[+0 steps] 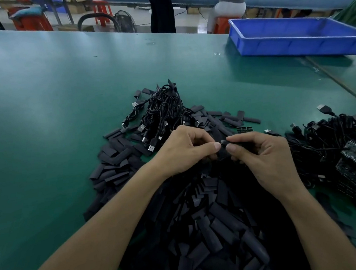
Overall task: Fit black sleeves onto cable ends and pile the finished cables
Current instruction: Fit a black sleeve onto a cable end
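Fitting step: left hand (185, 150) & right hand (267, 157) fingers pinch small black tubular sleeve (223, 142). Next prob: push home, pile w/ black USB cables (164, 112) at 12 o'clock.

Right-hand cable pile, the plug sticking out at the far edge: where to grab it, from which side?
Probably grip the USB plug by its black moulded body, just behind the metal tip, pinched across its sides. Come from the far side: the plug lies on bare table clear of the cable pile, pointing away from it, while its cord runs back into the tangle.
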Motion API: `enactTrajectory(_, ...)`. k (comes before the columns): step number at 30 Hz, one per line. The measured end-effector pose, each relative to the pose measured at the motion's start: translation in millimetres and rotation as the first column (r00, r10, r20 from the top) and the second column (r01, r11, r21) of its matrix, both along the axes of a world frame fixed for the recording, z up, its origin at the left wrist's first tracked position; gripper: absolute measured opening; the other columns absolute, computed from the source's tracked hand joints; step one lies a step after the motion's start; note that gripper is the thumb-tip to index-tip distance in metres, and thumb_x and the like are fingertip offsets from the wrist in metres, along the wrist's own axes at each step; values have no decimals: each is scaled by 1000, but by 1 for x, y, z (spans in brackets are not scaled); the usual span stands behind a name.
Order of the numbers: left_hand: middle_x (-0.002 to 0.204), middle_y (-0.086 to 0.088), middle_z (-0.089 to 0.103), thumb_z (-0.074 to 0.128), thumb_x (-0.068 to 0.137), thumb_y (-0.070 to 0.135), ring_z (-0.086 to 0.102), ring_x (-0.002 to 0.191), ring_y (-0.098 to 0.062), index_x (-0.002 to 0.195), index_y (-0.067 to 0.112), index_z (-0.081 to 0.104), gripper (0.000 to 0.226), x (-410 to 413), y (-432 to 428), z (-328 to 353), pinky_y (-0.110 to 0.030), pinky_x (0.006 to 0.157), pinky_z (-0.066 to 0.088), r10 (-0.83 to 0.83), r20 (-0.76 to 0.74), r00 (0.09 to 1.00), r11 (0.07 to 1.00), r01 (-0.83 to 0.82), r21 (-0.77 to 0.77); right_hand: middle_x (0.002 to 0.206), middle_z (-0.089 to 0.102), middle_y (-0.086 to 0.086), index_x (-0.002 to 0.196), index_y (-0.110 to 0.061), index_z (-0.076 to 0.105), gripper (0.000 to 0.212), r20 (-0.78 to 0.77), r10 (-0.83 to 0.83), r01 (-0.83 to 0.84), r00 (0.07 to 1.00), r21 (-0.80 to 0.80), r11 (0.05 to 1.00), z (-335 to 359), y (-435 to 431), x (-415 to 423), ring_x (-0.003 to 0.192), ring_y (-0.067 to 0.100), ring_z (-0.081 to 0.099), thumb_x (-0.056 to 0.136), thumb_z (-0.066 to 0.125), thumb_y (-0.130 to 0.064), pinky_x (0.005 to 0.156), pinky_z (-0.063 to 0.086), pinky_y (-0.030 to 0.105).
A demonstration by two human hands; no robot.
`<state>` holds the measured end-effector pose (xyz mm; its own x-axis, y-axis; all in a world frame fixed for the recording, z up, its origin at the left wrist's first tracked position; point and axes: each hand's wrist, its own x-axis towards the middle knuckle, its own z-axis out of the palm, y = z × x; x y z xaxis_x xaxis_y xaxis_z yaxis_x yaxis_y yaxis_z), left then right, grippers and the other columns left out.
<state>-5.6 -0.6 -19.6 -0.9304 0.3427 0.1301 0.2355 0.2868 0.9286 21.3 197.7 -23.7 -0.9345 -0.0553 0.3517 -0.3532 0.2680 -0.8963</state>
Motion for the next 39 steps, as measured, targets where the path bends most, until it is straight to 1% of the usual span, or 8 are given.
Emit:
enactTrajectory(7, 74, 0, 75, 71, 92, 20, 65, 67, -10, 82, 13, 75, 13, -1, 0, -4, -32, 69, 53, -40, -19, 999, 999, 39, -27, 71, 73, -6, 88, -28, 76, 19, 25, -3, 3, 1000, 19, 1000, 0, 0, 0, 60, 9, 68, 82, 79, -10, 61, 51, 16)
enactTrajectory(10, 73, 0, 75, 71, 92, 19, 66, 67, -12, 83, 10, 75, 13, -1, 0, -5, -33, 69, 54, -25, -19, 999, 1000, 25, -11, 76, 75, -7, 91, -31, 75, 22, 12, -29, 29, 1000, 25, 999, 1, -2, 1, 63, 9, 70, 80, 81, -13, 63, 53, 17)
enactTrajectory(13, 73, -3, 75, 70, 93, 18, 67, 67, -19, 83, 6, 75, 16, -2, 0, -6, -42, 74, 57, 10, 14, 1000, 999, -11, 35, 82, 76, -6, 102, -33, 72, 34, 35, -163, 164, 986, -47, 985, 0, -4, 1, 75, 11, 73, 74, 86, -19, 70, 57, 22)
enactTrajectory(16, 72, -2, 76, 71, 92, 19, 66, 64, -15, 80, 7, 74, 17, -1, 3, -7, -38, 72, 58, 52, 36, 998, 998, -53, 35, 80, 76, -3, 92, -29, 72, 26, 54, -294, 299, 954, -153, 942, -1, -3, -1, 78, 17, 74, 72, 87, -22, 74, 58, 28)
enactTrajectory(22, 69, 0, 75, 72, 92, 19, 66, 61, -14, 77, 10, 74, 17, 0, 8, -7, -32, 67, 57, 93, 27, 995, 995, -94, 29, 88, 77, -9, 104, -31, 73, 31, 70, -238, 246, 969, -135, 960, -2, -9, 0, 87, 9, 74, 80, 82, -13, 84, 58, 24)
enactTrajectory(29, 71, 0, 76, 72, 92, 19, 72, 66, -19, 81, 9, 76, 15, -1, 9, -12, -27, 68, 59, 123, 30, 992, 992, -124, 35, 88, 75, -19, 113, -26, 70, 37, 45, -207, 211, 977, -80, 974, -4, -12, 0, 87, 3, 72, 79, 81, -14, 84, 55, 17)
enactTrajectory(34, 72, 4, 76, 73, 92, 25, 74, 71, -16, 82, 17, 77, 13, -1, 11, -16, -39, 76, 61, 114, 11, 993, 993, -114, -4, 88, 76, -13, 109, -34, 69, 37, 28, -199, 201, 980, -108, 974, -6, -13, -1, 86, 8, 73, 82, 79, -11, 82, 56, 21)
enactTrajectory(39, 77, 1, 77, 70, 93, 20, 72, 73, -17, 86, 13, 76, 12, -2, 7, -12, -29, 74, 58, 32, 50, 998, 999, -33, 9, 88, 77, -2, 110, -31, 70, 36, 17, -185, 185, 983, -140, 973, -4, -9, -2, 81, 12, 74, 83, 78, -8, 77, 58, 25)
